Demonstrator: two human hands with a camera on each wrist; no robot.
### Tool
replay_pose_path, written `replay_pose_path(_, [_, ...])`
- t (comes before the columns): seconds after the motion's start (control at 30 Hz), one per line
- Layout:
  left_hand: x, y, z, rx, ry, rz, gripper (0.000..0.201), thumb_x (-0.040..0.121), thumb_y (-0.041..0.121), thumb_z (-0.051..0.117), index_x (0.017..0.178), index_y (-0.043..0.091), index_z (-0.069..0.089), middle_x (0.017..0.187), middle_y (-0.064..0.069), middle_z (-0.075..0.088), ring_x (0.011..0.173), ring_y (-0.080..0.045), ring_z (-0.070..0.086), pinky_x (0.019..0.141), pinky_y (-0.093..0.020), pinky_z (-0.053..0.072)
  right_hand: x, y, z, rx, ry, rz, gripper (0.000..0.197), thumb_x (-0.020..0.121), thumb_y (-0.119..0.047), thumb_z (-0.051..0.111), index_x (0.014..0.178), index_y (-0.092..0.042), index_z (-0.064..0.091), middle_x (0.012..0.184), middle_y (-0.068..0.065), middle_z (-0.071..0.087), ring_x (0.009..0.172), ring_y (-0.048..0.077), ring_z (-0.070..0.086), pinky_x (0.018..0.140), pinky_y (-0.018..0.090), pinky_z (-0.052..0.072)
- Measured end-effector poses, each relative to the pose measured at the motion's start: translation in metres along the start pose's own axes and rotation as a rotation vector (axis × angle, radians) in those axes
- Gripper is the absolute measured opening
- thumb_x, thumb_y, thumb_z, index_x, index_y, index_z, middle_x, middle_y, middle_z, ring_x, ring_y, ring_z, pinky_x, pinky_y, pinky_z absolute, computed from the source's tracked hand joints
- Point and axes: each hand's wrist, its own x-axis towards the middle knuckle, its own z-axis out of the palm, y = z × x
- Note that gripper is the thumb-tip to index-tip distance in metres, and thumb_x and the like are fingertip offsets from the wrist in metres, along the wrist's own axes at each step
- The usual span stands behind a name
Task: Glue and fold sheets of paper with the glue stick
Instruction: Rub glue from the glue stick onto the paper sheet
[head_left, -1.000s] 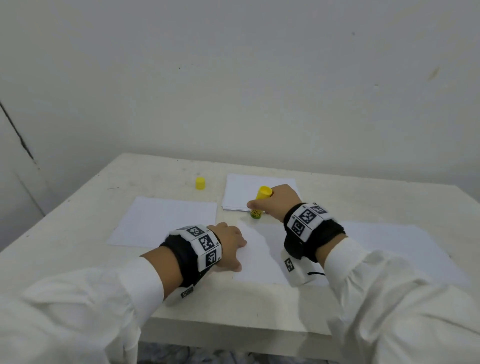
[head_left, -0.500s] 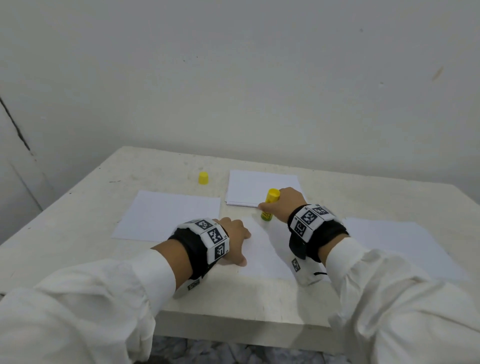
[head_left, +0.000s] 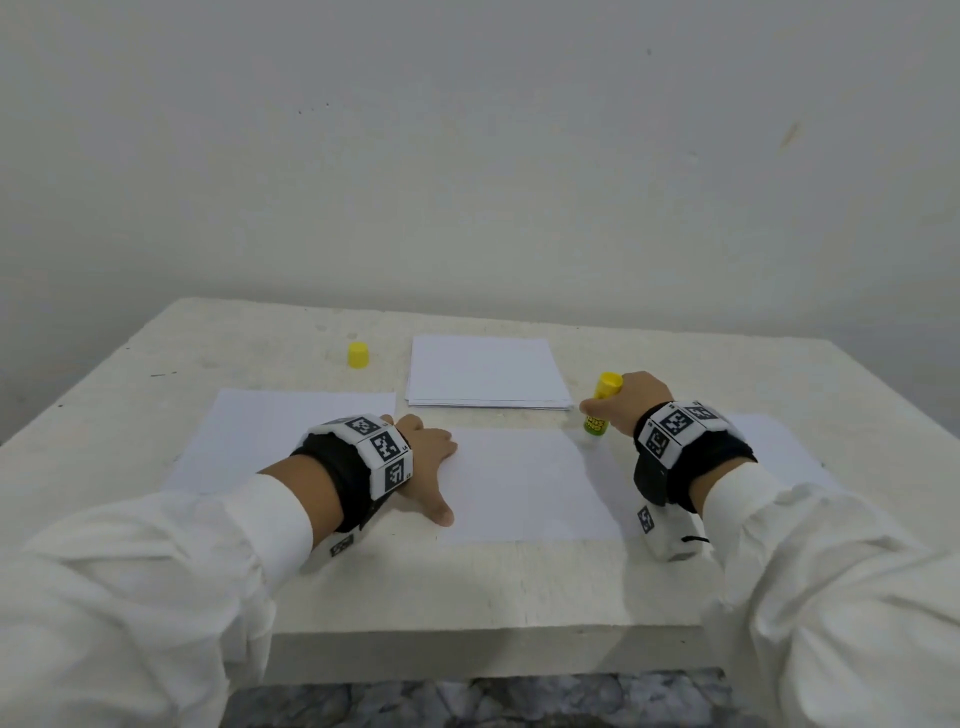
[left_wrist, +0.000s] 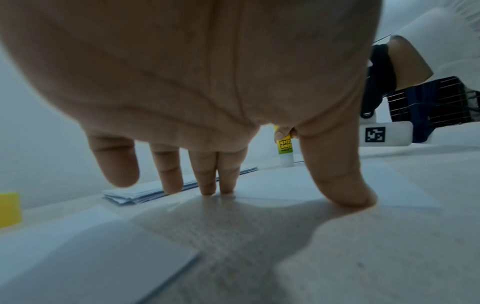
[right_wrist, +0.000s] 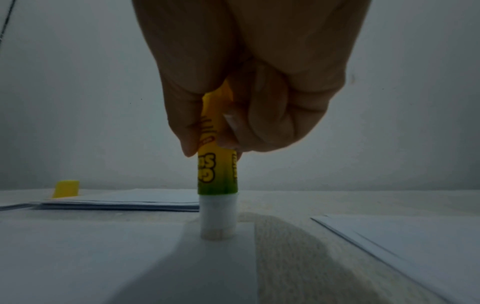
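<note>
A white sheet (head_left: 524, 483) lies at the table's front middle. My right hand (head_left: 626, 402) grips a yellow and green glue stick (head_left: 600, 410), tip down on the sheet's far right corner. The right wrist view shows the stick's white tip (right_wrist: 218, 218) touching the paper (right_wrist: 91, 257). My left hand (head_left: 428, 457) lies flat with straight fingers on the sheet's left edge. Its fingertips (left_wrist: 226, 189) and thumb press the paper (left_wrist: 285, 185) in the left wrist view, with the glue stick (left_wrist: 285, 148) behind them.
A yellow cap (head_left: 358, 355) stands at the back left of the white table (head_left: 467, 587). A small stack of paper (head_left: 485, 371) lies at the back middle. Single sheets lie to the left (head_left: 270, 436) and right (head_left: 779, 447). A wall is close behind.
My right hand has slid the glue stick to the right along the sheet's far edge, to its right corner. The left hand has stayed on the sheet's left edge.
</note>
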Motion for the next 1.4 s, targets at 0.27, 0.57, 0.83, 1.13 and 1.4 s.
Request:
replay_pose_path(0.27, [0.000,-0.007,0.005,-0.073,-0.014,0.004,0.117,0.063,0.075,0.066,0.152,0.025,0.008,0.159,0.012,0.004,0.143,-0.023,0.010,0.115,-0.051,0.013,-0.032,-0.029,0.001,0.320,0.022,-0.234,0.026,0.085,-0.029,0.062,0.068,-0.017,0.046,0.070,-0.001,0.050,0.074,0.021,0.051,0.063,0.028,0.035])
replay_pose_path(0.57, [-0.002,-0.008,0.005,-0.130,0.002,0.007,0.115,0.055,0.076,0.070,0.145,0.026,0.020,0.150,0.014,0.025,0.131,-0.022,0.026,0.108,-0.047,0.028,-0.061,-0.092,0.031,0.116,-0.228,-0.537,0.036,0.087,-0.037,0.061,0.065,-0.016,0.042,0.065,-0.003,0.045,0.061,0.011,0.043,0.055,0.022,0.032])
replay_pose_path(0.83, [-0.001,-0.009,0.006,-0.129,0.008,0.000,0.118,0.045,0.078,0.072,0.144,0.039,0.020,0.143,0.014,0.033,0.126,-0.022,0.031,0.106,-0.047,0.031,-0.066,-0.099,0.042,0.080,-0.221,-0.600,0.038,0.088,-0.033,0.060,0.060,-0.018,0.039,0.061,-0.004,0.043,0.057,0.009,0.041,0.053,0.021,0.031])
replay_pose_path(1.13, [0.000,-0.004,0.003,-0.041,-0.010,0.018,0.115,0.054,0.076,0.072,0.147,0.035,0.018,0.153,0.007,0.022,0.136,-0.028,0.024,0.108,-0.044,0.023,-0.098,-0.082,0.039,0.094,-0.307,-0.668,0.034,0.084,-0.034,0.064,0.061,-0.023,0.042,0.064,-0.008,0.046,0.059,0.004,0.042,0.055,0.019,0.033])
replay_pose_path(1.4, [0.004,-0.005,0.004,-0.053,-0.039,-0.037,0.132,0.048,0.078,0.072,0.152,0.030,0.006,0.160,0.006,0.003,0.144,-0.029,0.010,0.113,-0.049,0.017,-0.112,-0.072,0.034,0.074,-0.314,-0.664,0.034,0.082,-0.034,0.066,0.062,-0.022,0.042,0.064,-0.007,0.047,0.058,0.005,0.042,0.055,0.020,0.034])
